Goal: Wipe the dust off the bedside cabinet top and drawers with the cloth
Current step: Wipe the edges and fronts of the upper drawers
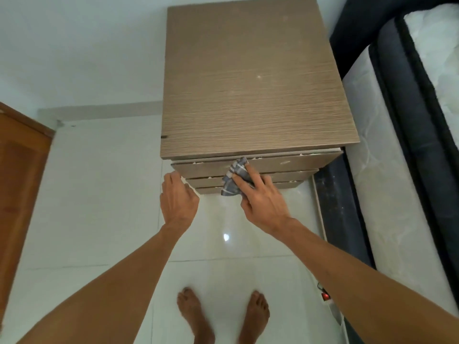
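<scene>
A brown wood-grain bedside cabinet (253,83) stands against the wall, its top bare with a few pale specks. Three drawer fronts (285,163) step down below the top's front edge. My right hand (263,202) presses a grey checked cloth (234,180) against the drawer fronts near their middle. My left hand (177,197) rests at the left corner of the drawers, its fingertips touching the edge of the top drawer; whether it grips that edge is hidden.
A bed with a dark frame (407,135) and a white mattress (387,184) stands close on the cabinet's right. An orange wooden door (17,184) is at the left. A power strip with a red light (326,297) lies on the white tiled floor (104,194) by my bare feet.
</scene>
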Available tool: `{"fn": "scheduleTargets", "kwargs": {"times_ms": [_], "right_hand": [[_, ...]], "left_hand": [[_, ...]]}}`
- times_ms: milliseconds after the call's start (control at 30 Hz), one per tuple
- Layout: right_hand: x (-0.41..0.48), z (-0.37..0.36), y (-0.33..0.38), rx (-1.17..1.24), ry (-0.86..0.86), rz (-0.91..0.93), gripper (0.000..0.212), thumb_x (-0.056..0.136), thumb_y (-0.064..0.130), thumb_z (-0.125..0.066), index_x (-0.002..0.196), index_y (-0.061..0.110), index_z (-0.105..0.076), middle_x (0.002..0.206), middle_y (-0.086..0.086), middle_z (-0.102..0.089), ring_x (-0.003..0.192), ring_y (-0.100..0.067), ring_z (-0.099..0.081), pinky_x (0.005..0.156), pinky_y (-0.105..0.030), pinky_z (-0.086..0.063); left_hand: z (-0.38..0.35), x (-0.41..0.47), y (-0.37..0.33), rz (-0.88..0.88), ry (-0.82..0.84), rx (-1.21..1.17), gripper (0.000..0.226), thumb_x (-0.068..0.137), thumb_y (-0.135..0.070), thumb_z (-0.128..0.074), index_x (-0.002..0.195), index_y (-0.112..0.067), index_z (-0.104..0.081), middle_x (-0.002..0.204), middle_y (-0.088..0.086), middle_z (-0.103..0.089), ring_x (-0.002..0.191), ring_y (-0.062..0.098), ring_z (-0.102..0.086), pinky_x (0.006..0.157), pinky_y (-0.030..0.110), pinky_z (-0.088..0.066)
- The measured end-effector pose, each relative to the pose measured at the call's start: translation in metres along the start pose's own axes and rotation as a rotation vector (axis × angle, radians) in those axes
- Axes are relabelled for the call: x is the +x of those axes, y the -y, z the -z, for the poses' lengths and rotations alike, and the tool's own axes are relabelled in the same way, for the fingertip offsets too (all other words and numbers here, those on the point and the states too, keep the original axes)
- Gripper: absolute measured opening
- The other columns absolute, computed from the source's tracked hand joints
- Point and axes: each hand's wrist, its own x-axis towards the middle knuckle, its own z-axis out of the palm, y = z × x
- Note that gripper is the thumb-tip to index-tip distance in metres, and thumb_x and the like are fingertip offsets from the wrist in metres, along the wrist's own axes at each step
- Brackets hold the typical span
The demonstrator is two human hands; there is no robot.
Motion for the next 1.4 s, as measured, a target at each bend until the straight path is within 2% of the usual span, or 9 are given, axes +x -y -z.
{"fn": "scheduleTargets", "kwargs": {"times_ms": [200,367,467,600,900,1033,1133,1233,1400], "right_hand": [[0.033,-0.021,0.038,-0.068,-0.031,0.160,0.060,0.082,0.017,-0.065,0.141,0.019,-0.053,0.150,-0.018,-0.043,0.098,-0.035,-0.052,0.077,-0.045,-0.056],[0.058,-0.038,0.064,-0.116,-0.016,0.194,0.059,0.082,0.017,-0.063,0.140,0.020,-0.052,0.148,-0.016,-0.043,0.095,-0.034,-0.051,0.076,-0.046,-0.055],[0.068,-0.046,0.077,-0.139,0.005,0.185,0.060,0.082,0.013,-0.063,0.140,0.020,-0.051,0.147,-0.015,-0.044,0.095,-0.034,-0.050,0.075,-0.047,-0.054],[0.071,-0.054,0.085,-0.167,0.009,0.155,0.064,0.079,0.011,-0.070,0.140,0.019,-0.051,0.148,-0.016,-0.043,0.102,-0.036,-0.052,0.080,-0.047,-0.056],[0.072,-0.062,0.091,-0.288,0.064,0.074,0.071,0.079,0.021,-0.076,0.144,0.024,-0.045,0.146,-0.010,-0.044,0.111,-0.032,-0.048,0.086,-0.043,-0.052],[0.063,-0.054,0.079,-0.302,0.083,0.003,0.076,0.076,0.022,-0.078,0.144,0.022,-0.045,0.145,-0.011,-0.045,0.115,-0.034,-0.047,0.086,-0.043,-0.051],[0.050,-0.042,0.055,-0.320,0.105,-0.057,0.082,0.074,0.018,-0.079,0.146,0.022,-0.041,0.148,-0.012,-0.040,0.120,-0.036,-0.044,0.089,-0.043,-0.050],[0.036,-0.029,0.026,-0.336,0.086,-0.112,0.079,0.072,0.014,-0.079,0.144,0.021,-0.046,0.144,-0.014,-0.045,0.116,-0.037,-0.048,0.083,-0.043,-0.052],[0.014,-0.010,-0.020,-0.361,0.071,-0.165,0.074,0.072,0.010,-0.077,0.140,0.018,-0.048,0.144,-0.017,-0.047,0.106,-0.039,-0.051,0.079,-0.046,-0.053]], "left_hand": [[0.006,0.030,0.026,-0.087,0.092,-0.056,0.052,0.091,0.002,-0.047,0.142,-0.009,-0.038,0.136,0.014,-0.048,0.123,0.032,-0.048,0.095,0.042,-0.044],[0.010,0.046,0.040,-0.157,0.139,-0.067,0.042,0.087,0.001,-0.050,0.128,-0.010,-0.050,0.123,0.015,-0.056,0.111,0.034,-0.054,0.087,0.047,-0.049],[0.012,0.049,0.046,-0.177,0.161,-0.061,0.042,0.086,-0.010,-0.059,0.127,-0.014,-0.050,0.120,0.012,-0.056,0.106,0.032,-0.056,0.084,0.048,-0.051],[0.016,0.049,0.050,-0.202,0.180,-0.018,0.039,0.084,-0.008,-0.062,0.120,-0.012,-0.050,0.116,0.012,-0.056,0.103,0.033,-0.057,0.079,0.045,-0.050],[0.018,0.043,0.051,-0.234,0.190,0.027,0.041,0.084,-0.009,-0.065,0.123,-0.011,-0.050,0.118,0.014,-0.058,0.104,0.033,-0.057,0.079,0.042,-0.048],[0.021,0.038,0.042,-0.217,0.170,0.117,0.047,0.083,0.001,-0.060,0.127,-0.010,-0.049,0.121,0.015,-0.056,0.107,0.035,-0.055,0.078,0.044,-0.047],[0.021,0.034,0.035,-0.207,0.172,0.203,0.056,0.081,-0.002,-0.065,0.132,-0.010,-0.046,0.124,0.018,-0.053,0.110,0.036,-0.053,0.080,0.045,-0.048],[0.018,0.027,0.029,-0.203,0.165,0.275,0.062,0.078,-0.004,-0.070,0.135,-0.007,-0.044,0.132,0.018,-0.048,0.118,0.036,-0.048,0.084,0.046,-0.047],[0.006,0.014,0.020,-0.397,0.093,0.406,0.072,0.066,0.001,-0.074,0.132,-0.005,-0.047,0.131,0.018,-0.048,0.120,0.036,-0.045,0.090,0.050,-0.043]]}}
